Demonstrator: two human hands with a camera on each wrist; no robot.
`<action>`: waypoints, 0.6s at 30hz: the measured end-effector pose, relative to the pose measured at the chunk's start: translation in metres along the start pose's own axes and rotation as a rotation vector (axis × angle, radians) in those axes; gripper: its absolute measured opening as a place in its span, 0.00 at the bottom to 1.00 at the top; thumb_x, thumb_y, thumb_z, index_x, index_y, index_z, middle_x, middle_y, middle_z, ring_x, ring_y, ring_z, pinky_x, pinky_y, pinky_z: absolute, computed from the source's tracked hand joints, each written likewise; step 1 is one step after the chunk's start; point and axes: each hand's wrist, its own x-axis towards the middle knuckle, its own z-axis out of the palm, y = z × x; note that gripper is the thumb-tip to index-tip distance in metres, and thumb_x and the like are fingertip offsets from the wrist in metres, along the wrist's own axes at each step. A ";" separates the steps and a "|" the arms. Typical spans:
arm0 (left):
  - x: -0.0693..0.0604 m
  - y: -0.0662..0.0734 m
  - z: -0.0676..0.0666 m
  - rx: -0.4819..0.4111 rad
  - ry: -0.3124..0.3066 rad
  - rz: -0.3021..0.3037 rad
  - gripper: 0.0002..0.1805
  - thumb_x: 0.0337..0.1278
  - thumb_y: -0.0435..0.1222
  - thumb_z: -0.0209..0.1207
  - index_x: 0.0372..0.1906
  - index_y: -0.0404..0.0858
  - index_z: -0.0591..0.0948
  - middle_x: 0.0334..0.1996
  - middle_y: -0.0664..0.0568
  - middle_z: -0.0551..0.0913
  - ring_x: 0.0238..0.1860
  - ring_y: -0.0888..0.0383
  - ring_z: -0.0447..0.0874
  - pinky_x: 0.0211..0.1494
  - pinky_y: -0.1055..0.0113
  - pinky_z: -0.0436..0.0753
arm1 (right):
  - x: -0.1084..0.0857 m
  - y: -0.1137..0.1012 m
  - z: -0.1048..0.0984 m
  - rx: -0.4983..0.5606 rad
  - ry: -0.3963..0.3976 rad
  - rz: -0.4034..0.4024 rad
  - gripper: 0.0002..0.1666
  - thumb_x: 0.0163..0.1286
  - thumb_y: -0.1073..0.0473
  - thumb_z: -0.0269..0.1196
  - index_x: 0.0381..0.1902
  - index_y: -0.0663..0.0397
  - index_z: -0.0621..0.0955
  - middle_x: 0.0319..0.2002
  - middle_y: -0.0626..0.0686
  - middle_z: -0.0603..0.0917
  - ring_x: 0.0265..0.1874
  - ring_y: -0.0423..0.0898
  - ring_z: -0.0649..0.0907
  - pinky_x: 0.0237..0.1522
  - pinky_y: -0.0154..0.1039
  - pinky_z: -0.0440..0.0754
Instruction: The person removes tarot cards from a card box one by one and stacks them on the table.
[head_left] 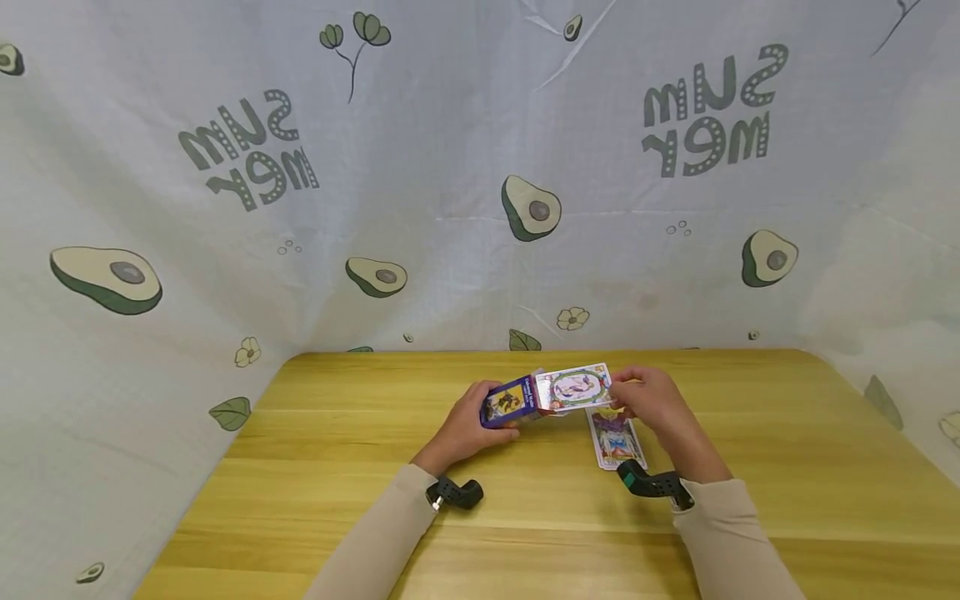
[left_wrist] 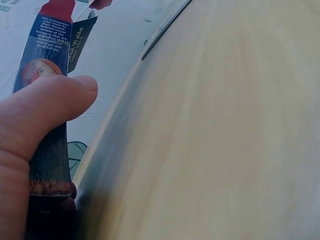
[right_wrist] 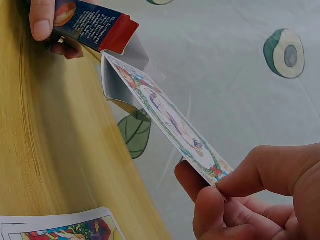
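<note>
My left hand [head_left: 470,421] grips a dark blue card box [head_left: 508,403], its thumb along the narrow printed side. The box's flap end is open and faces right. My right hand [head_left: 651,402] pinches the far end of an illustrated tarot card [head_left: 576,388] between thumb and fingers. In the right wrist view the card's other end is at the box's open flaps [right_wrist: 122,102]; whether it reaches inside cannot be told. Below the right hand, a small pile of tarot cards [head_left: 615,440] lies face up on the table.
A wooden table [head_left: 315,500] spreads under both hands. Behind it hangs a pale cloth [head_left: 450,167] printed with avocados and lettering. Each wrist wears a black camera strap [head_left: 454,492].
</note>
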 end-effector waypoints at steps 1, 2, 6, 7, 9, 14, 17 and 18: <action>0.000 0.000 0.000 0.001 -0.002 0.000 0.39 0.46 0.47 0.72 0.63 0.44 0.67 0.52 0.53 0.72 0.47 0.58 0.73 0.51 0.65 0.75 | 0.000 0.000 -0.001 0.005 -0.001 0.004 0.20 0.67 0.60 0.55 0.51 0.70 0.74 0.40 0.61 0.79 0.38 0.55 0.79 0.41 0.44 0.80; 0.001 0.001 0.000 0.000 -0.003 0.000 0.39 0.46 0.47 0.72 0.63 0.43 0.67 0.52 0.53 0.72 0.47 0.58 0.73 0.51 0.65 0.75 | 0.000 0.000 -0.002 0.009 -0.001 0.007 0.20 0.67 0.60 0.55 0.52 0.70 0.73 0.39 0.60 0.79 0.37 0.55 0.79 0.40 0.44 0.80; 0.001 0.001 0.000 0.002 -0.004 -0.006 0.39 0.46 0.48 0.72 0.63 0.43 0.67 0.52 0.53 0.72 0.47 0.59 0.73 0.51 0.65 0.75 | 0.001 0.002 -0.006 0.011 0.004 0.017 0.22 0.68 0.58 0.55 0.54 0.70 0.73 0.40 0.60 0.80 0.37 0.54 0.78 0.39 0.41 0.78; 0.001 0.001 -0.001 0.005 -0.002 -0.005 0.39 0.46 0.48 0.72 0.63 0.43 0.67 0.52 0.53 0.72 0.47 0.59 0.73 0.51 0.65 0.75 | 0.001 0.003 -0.007 0.011 0.006 0.019 0.23 0.68 0.58 0.55 0.54 0.70 0.73 0.41 0.60 0.80 0.37 0.54 0.78 0.39 0.41 0.78; 0.002 0.002 -0.001 0.009 -0.002 -0.004 0.39 0.46 0.48 0.72 0.63 0.44 0.67 0.52 0.53 0.72 0.47 0.58 0.73 0.51 0.65 0.75 | 0.003 0.005 -0.009 0.006 0.010 0.018 0.23 0.68 0.57 0.55 0.55 0.70 0.73 0.42 0.61 0.79 0.38 0.54 0.78 0.40 0.41 0.78; 0.001 0.002 -0.001 0.010 -0.007 -0.005 0.39 0.47 0.48 0.71 0.63 0.44 0.67 0.53 0.53 0.72 0.48 0.58 0.72 0.52 0.65 0.74 | 0.003 0.006 -0.013 0.004 0.014 0.014 0.22 0.69 0.57 0.54 0.55 0.69 0.73 0.44 0.62 0.79 0.42 0.57 0.78 0.40 0.42 0.78; 0.001 0.002 0.000 0.010 -0.009 -0.009 0.39 0.47 0.48 0.71 0.63 0.45 0.67 0.53 0.54 0.71 0.48 0.59 0.72 0.52 0.65 0.74 | 0.002 0.005 -0.014 0.008 0.014 0.020 0.23 0.69 0.57 0.53 0.55 0.69 0.72 0.46 0.63 0.78 0.44 0.58 0.77 0.41 0.42 0.77; 0.001 0.001 0.000 0.011 -0.009 -0.009 0.39 0.47 0.48 0.71 0.63 0.45 0.67 0.53 0.54 0.71 0.48 0.59 0.72 0.52 0.65 0.74 | 0.002 0.005 -0.015 0.009 0.014 0.025 0.24 0.70 0.56 0.53 0.56 0.69 0.72 0.47 0.63 0.78 0.45 0.58 0.77 0.41 0.41 0.77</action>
